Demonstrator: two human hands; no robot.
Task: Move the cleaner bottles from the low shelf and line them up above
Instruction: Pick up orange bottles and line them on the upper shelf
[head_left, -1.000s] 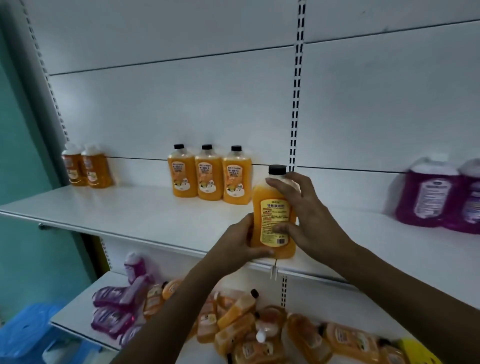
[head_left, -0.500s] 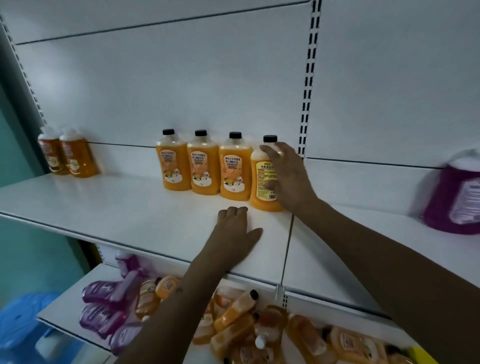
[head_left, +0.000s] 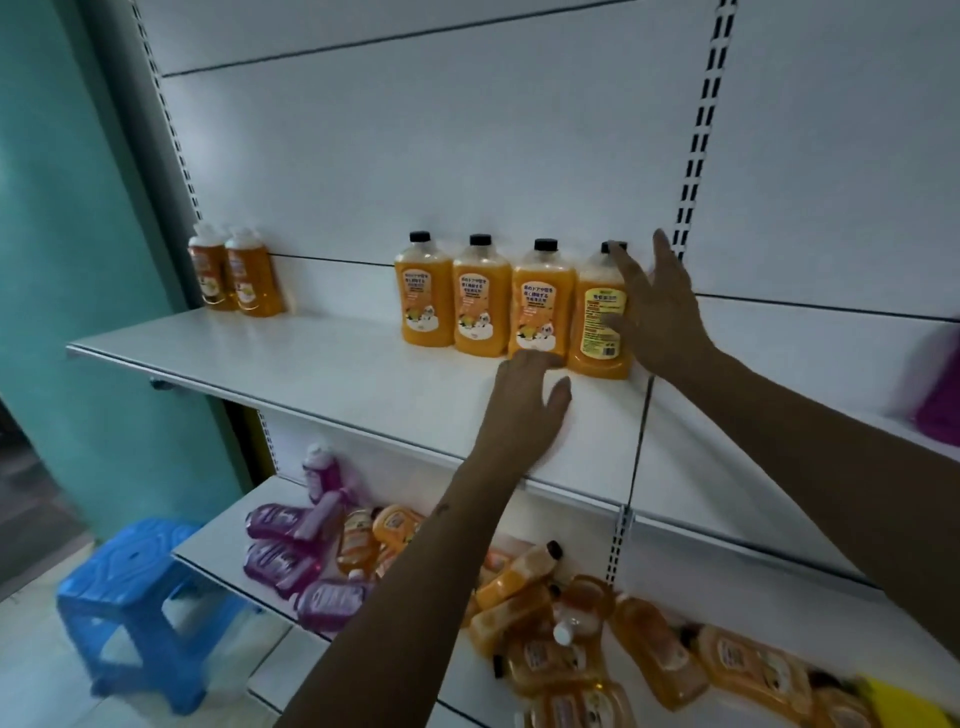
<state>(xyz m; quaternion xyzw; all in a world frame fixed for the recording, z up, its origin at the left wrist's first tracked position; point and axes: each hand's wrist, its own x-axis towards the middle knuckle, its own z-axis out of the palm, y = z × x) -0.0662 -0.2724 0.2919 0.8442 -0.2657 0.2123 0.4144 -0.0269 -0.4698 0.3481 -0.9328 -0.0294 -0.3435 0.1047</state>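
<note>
Now logged | upper shelf (head_left: 322, 358): four orange bottles (head_left: 509, 306) upright in a row | right hand (head_left: 657, 317) spread open beside the fourth bottle (head_left: 597, 322) | left hand (head_left: 524, 410) flat, empty | low shelf (head_left: 218, 545): bottles heaped.

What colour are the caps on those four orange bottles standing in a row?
Black caps, seen clearly in the head view.

**Count on the shelves**

Four black-capped orange bottles (head_left: 511, 306) upright in a row at 12 o'clock. Two white-capped amber bottles (head_left: 236, 275) at 10. One blue stool (head_left: 140, 597) at 8. About five purple bottles (head_left: 296, 551) low at 7; orange heap (head_left: 597, 639) uncountable.
</note>
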